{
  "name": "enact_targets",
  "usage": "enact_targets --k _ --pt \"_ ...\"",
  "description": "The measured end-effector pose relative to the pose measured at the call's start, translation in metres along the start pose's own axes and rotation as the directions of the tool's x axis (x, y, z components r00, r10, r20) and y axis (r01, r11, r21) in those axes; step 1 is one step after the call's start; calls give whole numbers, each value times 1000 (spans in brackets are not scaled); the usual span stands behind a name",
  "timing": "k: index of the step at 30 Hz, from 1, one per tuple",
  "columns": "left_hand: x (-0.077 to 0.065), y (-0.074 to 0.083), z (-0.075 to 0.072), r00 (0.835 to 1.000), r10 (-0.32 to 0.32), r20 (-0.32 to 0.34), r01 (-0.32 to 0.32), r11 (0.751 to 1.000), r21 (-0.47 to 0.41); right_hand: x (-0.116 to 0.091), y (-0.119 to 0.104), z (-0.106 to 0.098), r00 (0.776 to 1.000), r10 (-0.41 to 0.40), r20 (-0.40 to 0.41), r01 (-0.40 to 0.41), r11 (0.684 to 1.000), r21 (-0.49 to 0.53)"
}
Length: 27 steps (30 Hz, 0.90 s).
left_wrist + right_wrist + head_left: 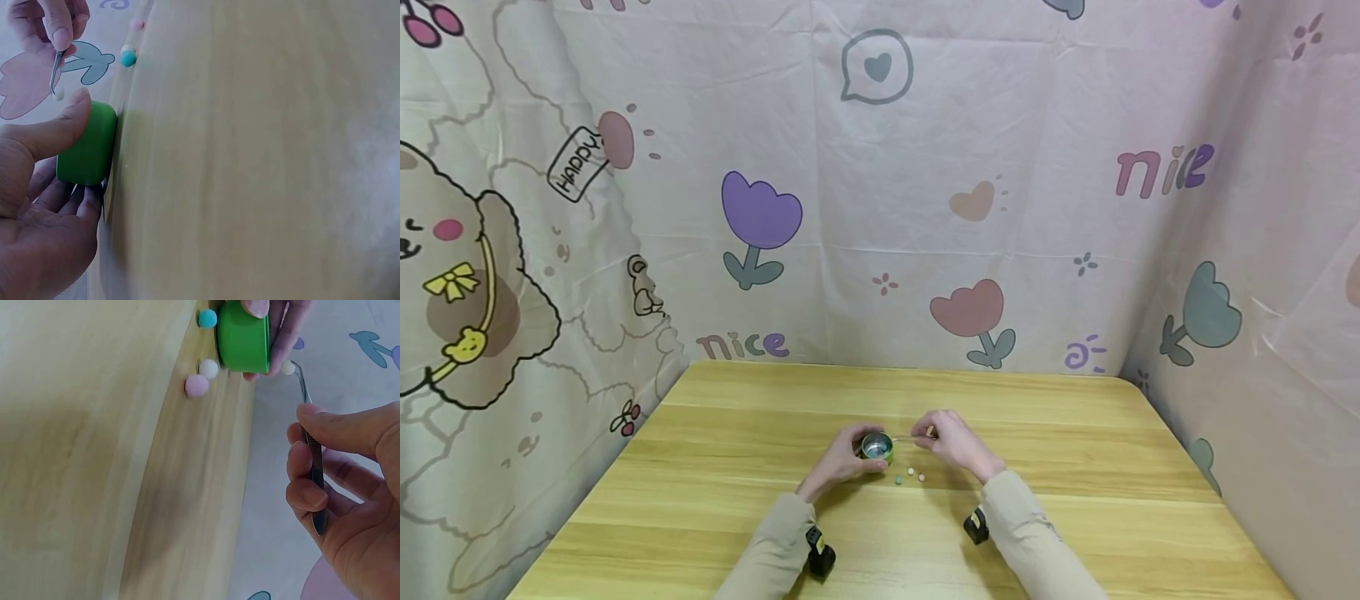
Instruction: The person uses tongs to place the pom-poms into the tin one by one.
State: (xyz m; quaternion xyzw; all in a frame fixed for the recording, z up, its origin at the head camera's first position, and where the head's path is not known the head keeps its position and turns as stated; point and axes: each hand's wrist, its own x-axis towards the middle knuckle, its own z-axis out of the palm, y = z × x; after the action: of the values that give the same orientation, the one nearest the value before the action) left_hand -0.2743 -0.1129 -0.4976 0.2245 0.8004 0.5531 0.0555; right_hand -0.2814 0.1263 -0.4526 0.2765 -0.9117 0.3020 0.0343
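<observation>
My left hand (pixel 841 460) grips a small green cup (pixel 92 147), its thumb on one side and fingers on the other. The cup stands upright on the table, and its inside (pixel 877 448) looks shiny and metallic. To its right, my right hand (pixel 957 442) pinches metal tweezers (pixel 314 465) between thumb and fingers. At their bent tip is a small whitish ball (pixel 287 367), held above the table near the cup's rim. On the table beside the cup lie a teal ball (pixel 207 318), a white ball (pixel 209 369) and a pink ball (pixel 197 385).
A light wooden table (pixel 760 408) extends around both hands. Behind it and at the sides hangs a printed cloth (pixel 880 167) with flowers and words. Black devices are strapped at the left wrist (pixel 820 558) and right wrist (pixel 976 527).
</observation>
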Motion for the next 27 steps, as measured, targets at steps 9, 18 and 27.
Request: enact_targets --k 9,18,27 --pt "-1 -2 1 1000 -6 -8 6 1000 26 3 -5 6 1000 -17 3 17 1000 21" --pt "-1 1 1 1000 6 -5 -6 1000 -9 6 -6 12 1000 -18 1 18 999 37" --pt "0 0 0 1000 7 1 -7 1000 -8 7 -6 14 1000 -3 -1 3 999 39"
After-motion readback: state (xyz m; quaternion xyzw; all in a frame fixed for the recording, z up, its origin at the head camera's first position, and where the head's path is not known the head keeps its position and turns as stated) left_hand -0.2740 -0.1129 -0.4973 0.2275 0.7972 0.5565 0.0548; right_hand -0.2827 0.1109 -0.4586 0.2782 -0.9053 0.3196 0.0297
